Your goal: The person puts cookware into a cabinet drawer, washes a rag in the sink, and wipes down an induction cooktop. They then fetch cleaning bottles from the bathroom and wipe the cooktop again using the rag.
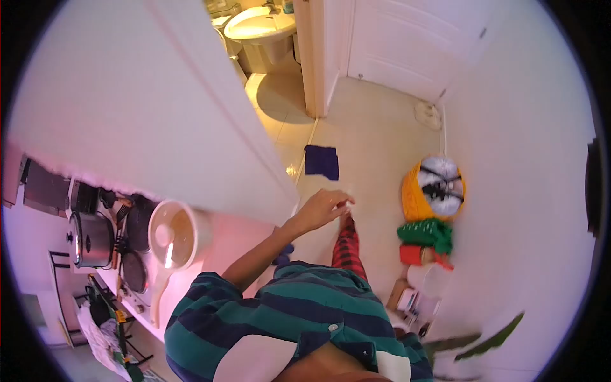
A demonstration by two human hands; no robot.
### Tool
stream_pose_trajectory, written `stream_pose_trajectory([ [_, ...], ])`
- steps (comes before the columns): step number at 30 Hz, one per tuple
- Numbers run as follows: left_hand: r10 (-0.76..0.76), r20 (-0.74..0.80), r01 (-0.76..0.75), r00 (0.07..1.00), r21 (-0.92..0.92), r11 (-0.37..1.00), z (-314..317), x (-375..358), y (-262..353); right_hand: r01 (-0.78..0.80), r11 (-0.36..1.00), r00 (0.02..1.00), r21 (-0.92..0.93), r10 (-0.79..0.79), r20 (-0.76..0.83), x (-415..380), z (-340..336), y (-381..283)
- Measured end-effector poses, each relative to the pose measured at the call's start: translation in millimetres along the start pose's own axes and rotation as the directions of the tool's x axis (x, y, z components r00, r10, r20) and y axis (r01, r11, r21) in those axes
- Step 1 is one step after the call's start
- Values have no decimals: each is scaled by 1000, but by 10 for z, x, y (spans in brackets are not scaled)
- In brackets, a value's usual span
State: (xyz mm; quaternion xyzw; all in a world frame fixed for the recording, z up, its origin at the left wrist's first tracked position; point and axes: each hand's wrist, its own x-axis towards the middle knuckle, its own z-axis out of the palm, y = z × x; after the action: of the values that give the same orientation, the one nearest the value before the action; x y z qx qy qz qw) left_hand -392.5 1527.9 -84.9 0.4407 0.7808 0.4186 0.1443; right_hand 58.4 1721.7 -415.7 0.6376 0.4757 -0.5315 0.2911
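Note:
My left hand (328, 209) reaches forward at the middle of the view, above the floor and in front of my leg. Its fingers are loosely bent and somewhat apart, and I see nothing held in them. Below it shows my leg in red and black checked trousers (347, 245). Nearest on the floor ahead lies a dark blue cloth (321, 162). My right hand is out of view. To the left, a cream round container with a long handle (174, 234) is on the pink-lit counter (232, 239).
A wall edge (280, 172) juts in at left, beside a bathroom doorway with a sink (261, 24). Along the right wall stand a yellow bag (415, 193), a green bag (425, 234) and a white bin (425, 280). A white door (407, 44) is ahead. A pot (93, 240) stands left.

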Motion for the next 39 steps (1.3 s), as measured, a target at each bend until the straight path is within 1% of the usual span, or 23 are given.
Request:
stream_pose_trajectory([
  [4, -225, -11, 225, 974, 53, 973, -6, 440, -534, 294, 916, 956, -273, -276, 100, 590, -171, -2149],
  [5, -286, 2, 285, 958, 31, 958, -131, 529, -540, 418, 832, 908, -366, -396, 137, 792, -164, -2793],
  [7, -423, -141, 418, 895, -61, 906, -523, 759, -733, 708, 517, 680, -481, -683, 266, 1121, 26, -4347],
  [8, -481, -193, 464, 855, -131, 876, -602, 789, -781, 828, 313, 484, -465, -819, 310, 1321, 228, -5122],
  [9, -539, -273, 486, 797, -238, 841, -692, 844, -850, 739, 661, 665, -135, -681, 307, 677, 517, -6046],
  [10, -597, -341, 492, 726, -348, 798, -787, 885, -927, 867, 448, 498, -218, -799, 337, 561, 905, -6826],
  [11, -656, -392, 485, 645, -453, 748, -861, 912, -1008, 888, 412, 459, -202, -819, 346, 151, 1316, -7521],
  [13, -649, -491, 568, 581, -327, 755, -984, 923, -1296, 966, 179, 76, 187, -886, 458, -261, 2111, -8570],
  [14, -654, -540, 560, 530, -355, 748, -997, 963, -1440, 979, 147, 58, 139, -865, 499, -728, 2405, -8878],
  [15, -655, -584, 551, 479, -381, 743, -1050, 987, -1614, 975, 213, 145, 57, -815, 561, -1364, 2656, -9062],
  [16, -719, -537, 583, 441, -438, 685, -1145, 1013, -1700, 979, 155, 47, 129, -796, 603, -1710, 2898, -9190],
  [19, -791, -516, 684, 328, -448, 576, -1635, 1228, -2131, 994, 105, 96, -36, -649, 755, -1561, 3242, -9318],
  [21, -838, -490, 729, 241, -478, 489, -1731, 1270, -2187, 949, -122, 197, -289, -485, 852, -742, 3190, -9403],
  [22, -853, -484, 728, 196, -511, 458, -1832, 1311, -2240, 923, -147, 238, -355, -506, 829, -235, 3097, -9345],
  [23, -868, -472, 728, 153, -541, 422, -1925, 1332, -2270, 817, -264, 349, -513, -483, 803, -63, 2938, -9301],
  [24, -825, -543, 702, 155, -527, 479, -1934, 1321, -2333, 797, -306, 388, -521, -403, 829, 331, 2760, -9274],
  [25, -859, -499, 678, 113, -594, 434, -1955, 1242, -2436, 753, -77, 607, -653, -299, 736, 340, 2583, -9228],
  [26, -889, -452, 644, 68, -661, 385, -1942, 1124, -2518, 699, 239, 715, -674, -222, 663, 275, 2419, -9168],
  [28, -908, -418, 604, -31, -732, 316, -1760, 969, -2587, 511, 370, 852, -776, -99, 514, 300, 2159, -9110],
  [30, -877, -466, 650, -115, -703, 288, -1759, 858, -2614, 398, 378, 906, -836, -19, 422, 375, 2293, -9219],
  [32, -915, -396, 571, -80, -770, 284, -1780, 845, -2598, 253, 303, 961, -919, 32, 275, 352, 2315, -9434],
  [35, -925, -371, 570, -82, -778, 262, -1771, 853, -2601, 471, 354, 882, -808, -207, 423, 225, 2747, -9822],
  [39, -929, -355, 529, -108, -811, 249, -1796, 888, -2561, 649, 298, 760, -700, -253, 598, 95, 3559, -10293],
])
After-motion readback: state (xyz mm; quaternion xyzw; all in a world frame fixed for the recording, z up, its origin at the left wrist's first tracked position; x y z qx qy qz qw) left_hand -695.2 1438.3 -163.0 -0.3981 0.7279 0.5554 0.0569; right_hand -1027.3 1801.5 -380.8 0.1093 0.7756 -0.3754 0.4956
